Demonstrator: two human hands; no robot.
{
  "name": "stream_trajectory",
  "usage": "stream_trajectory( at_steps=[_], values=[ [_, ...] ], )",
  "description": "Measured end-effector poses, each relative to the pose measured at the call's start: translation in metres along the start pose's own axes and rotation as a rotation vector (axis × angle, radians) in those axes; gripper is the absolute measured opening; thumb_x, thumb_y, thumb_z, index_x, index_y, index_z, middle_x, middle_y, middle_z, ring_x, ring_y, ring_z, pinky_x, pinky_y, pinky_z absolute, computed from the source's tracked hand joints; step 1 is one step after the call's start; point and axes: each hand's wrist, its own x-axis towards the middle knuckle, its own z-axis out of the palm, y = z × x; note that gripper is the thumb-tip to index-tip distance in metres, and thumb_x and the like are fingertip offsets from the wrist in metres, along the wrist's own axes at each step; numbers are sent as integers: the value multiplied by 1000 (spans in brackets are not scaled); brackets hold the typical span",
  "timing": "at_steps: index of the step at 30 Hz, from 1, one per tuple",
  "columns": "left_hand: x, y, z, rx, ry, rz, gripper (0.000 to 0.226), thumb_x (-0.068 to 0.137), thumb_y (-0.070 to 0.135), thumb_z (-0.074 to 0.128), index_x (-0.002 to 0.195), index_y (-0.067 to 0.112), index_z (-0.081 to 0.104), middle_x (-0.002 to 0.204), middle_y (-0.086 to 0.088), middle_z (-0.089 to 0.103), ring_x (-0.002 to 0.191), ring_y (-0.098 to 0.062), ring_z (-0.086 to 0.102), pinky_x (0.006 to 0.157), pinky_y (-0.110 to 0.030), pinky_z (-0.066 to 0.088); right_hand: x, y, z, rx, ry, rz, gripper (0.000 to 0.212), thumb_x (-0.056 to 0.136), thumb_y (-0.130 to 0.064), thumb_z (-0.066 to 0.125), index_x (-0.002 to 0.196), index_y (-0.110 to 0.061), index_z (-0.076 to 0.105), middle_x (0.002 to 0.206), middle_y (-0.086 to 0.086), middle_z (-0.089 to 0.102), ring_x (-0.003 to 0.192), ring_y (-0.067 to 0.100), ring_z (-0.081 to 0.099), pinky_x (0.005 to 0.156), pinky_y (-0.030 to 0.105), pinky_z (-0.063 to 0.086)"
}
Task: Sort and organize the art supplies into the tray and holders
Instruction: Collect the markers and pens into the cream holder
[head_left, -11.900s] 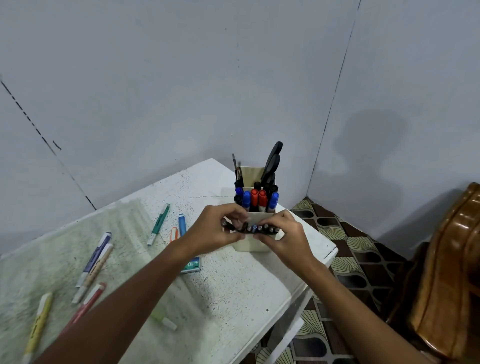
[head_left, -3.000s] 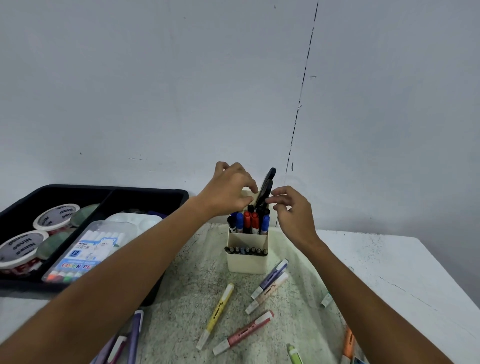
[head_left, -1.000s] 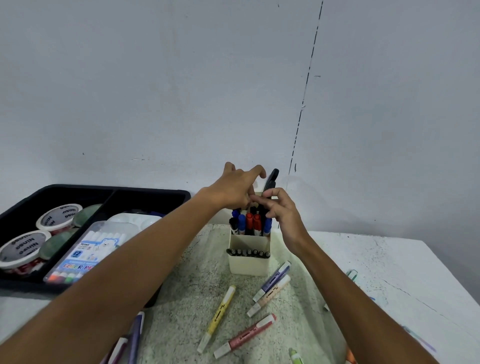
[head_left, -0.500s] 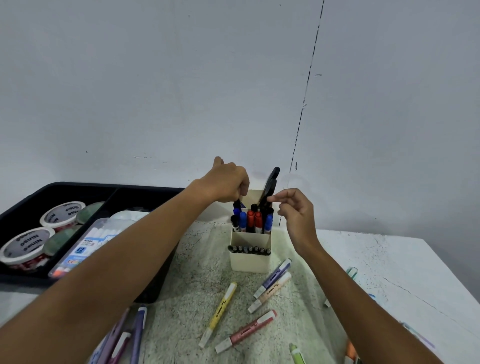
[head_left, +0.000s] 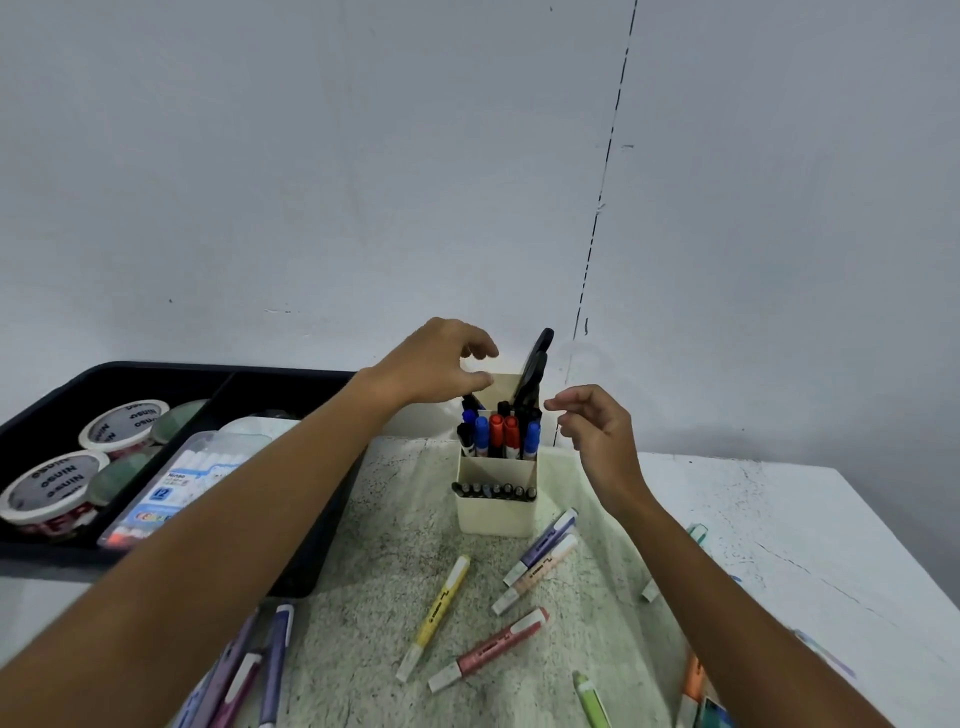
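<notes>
Standing upright near the back of the worktop (head_left: 779, 519), your cream pen holder (head_left: 496, 512) has three stepped compartments: a front row of dark pen tips, a middle row of blue, red and black markers (head_left: 498, 434), and black scissors (head_left: 535, 371) poking up from the rear one. Your left hand (head_left: 436, 366) hovers over the holder's back left corner, fingers loosely curled, its grip released and holding nothing that shows. Your right hand (head_left: 597, 431) hangs just right of the markers, thumb and forefinger close together, fingers relaxed, that grip released too and clear of the holder. On the speckled mat in front of the holder, loose highlighters lie scattered: a yellow highlighter (head_left: 436, 616), a purple highlighter (head_left: 548, 540) touching a peach highlighter (head_left: 535, 574) beside it, and a pink highlighter (head_left: 488, 649) nearest you. A green one (head_left: 592, 701) and an orange one (head_left: 693, 686) sit at the bottom edge, and a bunch of purple pens (head_left: 265, 670) lies under your left forearm. To the left, the black tray (head_left: 156, 374) rests on the worktop, with two round lidded tubs (head_left: 52, 483) in its left compartment and a clear case of colour pens (head_left: 176, 483) in the right one.
</notes>
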Motion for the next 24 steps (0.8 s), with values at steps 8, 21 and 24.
stream_trajectory(
  at_steps=[8, 21, 24],
  values=[
    [-87, -2, 56, -666, 429, -49, 64, 84, 48, 53, 140, 21, 39, 136, 2, 49, 128, -8, 44, 102, -21, 37, -31, 28, -11, -125, -185, 133, 55, 82, 15, 50, 119, -25, 49, 124, 1, 53, 115, 22, 53, 67, 20, 49],
    [-121, -13, 142, -812, 202, -292, 64, 72, 0, 80, 126, 21, 52, 111, 8, 64, 99, 3, 62, 74, -18, 54, -53, 53, 6, -210, -271, 235, 81, 71, 2, 78, 140, -18, 43, 126, 3, 59, 104, 17, 63, 72, 22, 56],
    [-115, -19, 144, -772, 260, -335, 56, 75, 1, 77, 125, 15, 57, 107, 7, 67, 98, -4, 65, 75, -17, 55, -51, 56, 8, -216, -197, 242, 77, 70, 3, 79, 137, -17, 48, 120, 5, 63, 104, 21, 65, 75, 29, 58]
  ],
)
